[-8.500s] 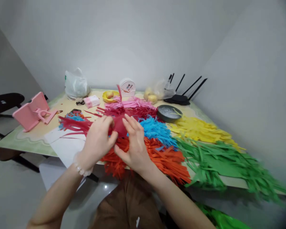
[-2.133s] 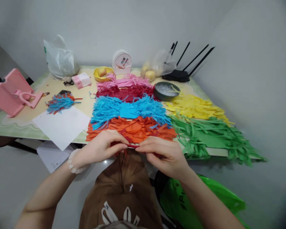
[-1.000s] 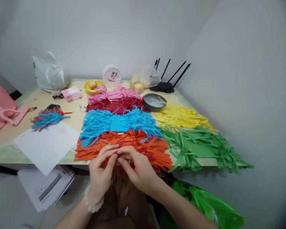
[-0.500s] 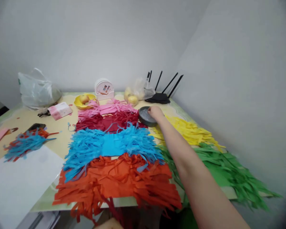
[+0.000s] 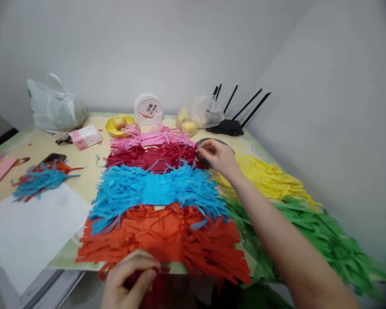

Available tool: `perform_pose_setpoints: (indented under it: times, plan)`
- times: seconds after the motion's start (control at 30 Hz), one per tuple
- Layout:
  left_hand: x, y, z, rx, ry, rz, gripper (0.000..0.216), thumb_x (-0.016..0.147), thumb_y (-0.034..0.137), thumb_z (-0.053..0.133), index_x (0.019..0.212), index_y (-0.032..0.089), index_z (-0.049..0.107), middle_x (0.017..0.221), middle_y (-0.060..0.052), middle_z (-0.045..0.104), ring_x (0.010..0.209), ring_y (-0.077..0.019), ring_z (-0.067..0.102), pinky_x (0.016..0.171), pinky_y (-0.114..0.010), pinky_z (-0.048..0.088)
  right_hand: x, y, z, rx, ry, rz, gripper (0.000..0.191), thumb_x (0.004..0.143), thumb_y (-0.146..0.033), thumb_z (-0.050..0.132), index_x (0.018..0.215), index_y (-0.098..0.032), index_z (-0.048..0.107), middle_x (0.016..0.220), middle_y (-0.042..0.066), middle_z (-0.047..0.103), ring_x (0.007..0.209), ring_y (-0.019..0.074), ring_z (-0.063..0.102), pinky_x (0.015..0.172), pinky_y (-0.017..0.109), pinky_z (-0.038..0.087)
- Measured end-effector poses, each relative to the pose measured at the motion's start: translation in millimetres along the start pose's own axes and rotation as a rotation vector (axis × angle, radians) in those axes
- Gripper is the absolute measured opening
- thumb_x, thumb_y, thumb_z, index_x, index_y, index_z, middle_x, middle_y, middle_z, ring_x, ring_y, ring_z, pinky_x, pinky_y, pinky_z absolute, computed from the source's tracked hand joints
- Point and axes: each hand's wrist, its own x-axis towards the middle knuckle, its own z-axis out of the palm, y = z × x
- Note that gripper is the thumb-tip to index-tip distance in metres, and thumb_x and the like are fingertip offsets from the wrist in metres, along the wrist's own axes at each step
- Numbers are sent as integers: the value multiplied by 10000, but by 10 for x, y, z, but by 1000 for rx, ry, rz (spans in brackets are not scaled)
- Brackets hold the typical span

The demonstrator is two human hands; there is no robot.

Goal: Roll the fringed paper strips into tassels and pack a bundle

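Observation:
My left hand (image 5: 130, 277) is at the table's front edge, closed on dark red fringed paper (image 5: 152, 289) that hangs below the edge. My right hand (image 5: 217, 158) is lifted just over a round dark bowl (image 5: 204, 162), its thumb and fingers pinched together. Whatever is between those fingertips is too small to make out. The hand hides most of the bowl. Between my arms lie fringed paper pieces in rows: orange (image 5: 161, 234) nearest, then blue (image 5: 157, 191), crimson (image 5: 157, 159) and pink (image 5: 152, 137).
Yellow (image 5: 266, 176) and green (image 5: 312, 227) fringed paper lies to the right. A router (image 5: 227, 127) with upright antennas stands behind. At left are a white sheet (image 5: 41, 231), an orange-blue tassel (image 5: 43, 182), a plastic bag (image 5: 56, 107) and a yellow dish (image 5: 111, 128) holding fruit.
My right hand has risen out of the bowl and drawn slightly back. My left hand has come further up into view with the dark red paper. The view has shifted a little.

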Motion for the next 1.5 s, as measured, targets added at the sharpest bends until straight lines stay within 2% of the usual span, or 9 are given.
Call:
perform_pose_setpoints:
  times: [0.13,0.23,0.37,0.57,0.83,1.07,1.13,1.3,1.5]
  plan:
    - [81,138,-15,-26,233,-30,74,796,266,729,797,198,758,689,-17,735,565,-123,656,552,-167,514,-1113,-695,94,562,-227,-284,113,905,-287,623,923,-189,677,849,43,760,744,156,726,685,240,570]
    - [85,226,5,-59,258,16,50,789,236,728,785,186,732,696,-7,729,610,-116,657,602,-166,519,-1713,-1073,156,771,-306,-250,47,869,-229,659,875,-199,694,816,38,761,728,154,731,657,226,582]
    - [-56,286,-30,-29,215,115,27,809,195,702,800,185,725,768,-4,738,715,-111,674,684,-159,517,-2066,-1334,208,873,-303,-207,35,826,-188,693,854,-194,713,789,38,761,714,151,726,673,230,588]
    - [-338,279,-157,2,161,176,53,846,166,674,809,189,705,757,17,724,701,-93,660,677,-149,499,-2330,-1510,260,1044,-382,-72,165,847,-347,716,894,-188,718,786,52,762,697,171,735,643,260,604]
    - [-480,277,-275,127,158,322,70,849,143,674,798,180,704,766,3,724,706,-104,652,707,-187,492,-2550,-1670,346,997,-324,-5,190,886,-370,659,861,-182,671,695,28,722,610,153,707,573,240,591]
    - [-448,228,-367,-87,13,29,97,817,226,700,758,150,696,703,-24,705,638,-126,640,625,-211,499,-2581,-1592,429,620,-128,-371,100,927,-237,592,894,-214,684,825,41,738,740,169,696,701,271,547]
    - [-431,206,-368,-194,-35,-59,122,799,250,719,759,142,680,676,-17,685,607,-119,631,601,-204,501,-2567,-1584,431,607,-154,-382,82,919,-234,606,897,-219,683,841,44,737,771,178,694,728,280,539]
    - [-440,156,-298,-225,62,-16,146,792,272,732,786,147,656,695,-16,683,631,-134,658,624,-220,531,-2543,-1604,460,851,-372,-126,119,936,-303,586,906,-199,636,662,-5,650,585,139,631,550,231,481]
    - [-481,123,-268,-88,148,88,56,815,197,696,778,155,693,754,-26,717,722,-138,675,713,-223,528,-2570,-1628,486,729,-284,-124,146,941,-313,575,872,-196,627,667,-8,631,567,118,573,546,223,422]
